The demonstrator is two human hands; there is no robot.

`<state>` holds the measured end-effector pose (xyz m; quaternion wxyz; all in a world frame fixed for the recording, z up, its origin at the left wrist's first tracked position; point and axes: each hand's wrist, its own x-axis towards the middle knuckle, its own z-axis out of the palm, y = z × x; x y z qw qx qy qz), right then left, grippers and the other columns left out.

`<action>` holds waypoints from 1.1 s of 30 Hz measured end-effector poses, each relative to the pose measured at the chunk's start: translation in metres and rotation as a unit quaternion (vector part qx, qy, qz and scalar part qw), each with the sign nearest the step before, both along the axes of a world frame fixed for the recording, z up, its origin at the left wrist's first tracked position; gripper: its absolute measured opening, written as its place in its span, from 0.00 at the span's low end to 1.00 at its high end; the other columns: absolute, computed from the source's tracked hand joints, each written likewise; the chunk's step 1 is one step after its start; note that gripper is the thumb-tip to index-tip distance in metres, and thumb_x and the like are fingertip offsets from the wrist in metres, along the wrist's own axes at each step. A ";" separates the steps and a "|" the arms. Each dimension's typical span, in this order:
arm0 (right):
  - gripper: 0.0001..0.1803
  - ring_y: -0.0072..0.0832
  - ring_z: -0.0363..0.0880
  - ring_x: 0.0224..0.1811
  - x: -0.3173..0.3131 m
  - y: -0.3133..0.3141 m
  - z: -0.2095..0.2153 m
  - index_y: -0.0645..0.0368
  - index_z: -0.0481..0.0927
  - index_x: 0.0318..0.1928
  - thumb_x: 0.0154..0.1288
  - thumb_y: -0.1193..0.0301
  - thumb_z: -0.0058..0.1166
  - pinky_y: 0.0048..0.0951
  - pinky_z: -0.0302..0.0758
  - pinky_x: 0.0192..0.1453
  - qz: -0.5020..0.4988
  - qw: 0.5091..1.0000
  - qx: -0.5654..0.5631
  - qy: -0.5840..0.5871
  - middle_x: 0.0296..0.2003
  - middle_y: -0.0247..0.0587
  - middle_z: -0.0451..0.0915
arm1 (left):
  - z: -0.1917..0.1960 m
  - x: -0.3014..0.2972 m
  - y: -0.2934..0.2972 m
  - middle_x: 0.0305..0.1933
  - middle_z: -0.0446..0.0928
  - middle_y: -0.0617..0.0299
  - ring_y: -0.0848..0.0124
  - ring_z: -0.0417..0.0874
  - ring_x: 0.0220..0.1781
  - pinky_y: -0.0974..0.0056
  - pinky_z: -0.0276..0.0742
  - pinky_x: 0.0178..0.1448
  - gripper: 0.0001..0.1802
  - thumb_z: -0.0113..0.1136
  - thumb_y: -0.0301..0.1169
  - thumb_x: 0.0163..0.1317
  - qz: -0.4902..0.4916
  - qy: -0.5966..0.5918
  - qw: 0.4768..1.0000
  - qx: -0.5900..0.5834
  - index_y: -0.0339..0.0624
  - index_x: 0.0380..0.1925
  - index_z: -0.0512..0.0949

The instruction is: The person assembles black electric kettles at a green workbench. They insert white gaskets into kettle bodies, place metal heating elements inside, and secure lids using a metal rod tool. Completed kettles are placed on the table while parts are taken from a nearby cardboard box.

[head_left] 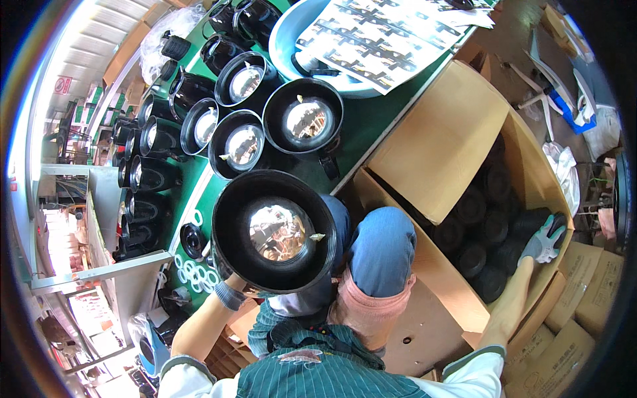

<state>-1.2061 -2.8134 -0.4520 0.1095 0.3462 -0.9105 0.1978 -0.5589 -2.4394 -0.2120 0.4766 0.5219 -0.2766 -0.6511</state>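
My left hand [247, 289], mostly hidden underneath, holds a wide black jug body [229, 242] with its open end up over my lap. Inside its round wall sits a mirrored liner [277, 231] with a small pale nub beside it. Out to the right, my right hand [543, 243], in a grey-green work glove, reaches into a cardboard box [441, 282] of round black caps [492, 284]. Its fingers are curled at the box's far right side, among dark pieces; what they grip is hard to make out.
Several similar black jug bodies [304, 118] stand on the green table [361, 123], some with mirrored liners. White rings [196, 275] lie at its near left edge. A blue basin [282, 50] and printed sheets [381, 40] are at the back. Closed cartons [557, 358] are stacked at right.
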 end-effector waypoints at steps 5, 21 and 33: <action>0.41 0.59 0.76 0.61 0.216 0.117 0.186 0.54 0.76 0.70 0.67 0.40 0.60 0.50 0.72 0.66 0.557 0.721 -0.249 -0.329 0.64 0.65 0.73 | -0.007 -0.010 -0.005 0.50 0.86 0.52 0.61 0.89 0.49 0.57 0.84 0.58 0.20 0.67 0.30 0.64 -0.027 0.046 0.999 -0.003 0.33 0.55 0.82; 0.40 0.63 0.54 0.81 0.307 0.288 0.291 0.50 0.86 0.62 0.45 0.58 0.84 0.53 0.55 0.82 0.796 0.317 -0.047 -0.513 0.81 0.65 0.45 | -0.031 -0.049 0.067 0.48 0.87 0.54 0.62 0.89 0.47 0.58 0.85 0.55 0.17 0.64 0.29 0.65 -0.227 0.204 0.952 0.040 0.33 0.52 0.84; 0.70 0.50 0.57 0.81 0.302 0.331 0.316 0.56 0.60 0.80 0.37 0.51 0.87 0.47 0.58 0.82 0.764 0.404 0.034 -0.502 0.77 0.54 0.58 | -0.060 -0.025 0.092 0.46 0.88 0.56 0.63 0.89 0.45 0.58 0.86 0.54 0.15 0.62 0.28 0.66 -0.182 0.220 0.958 0.018 0.33 0.50 0.85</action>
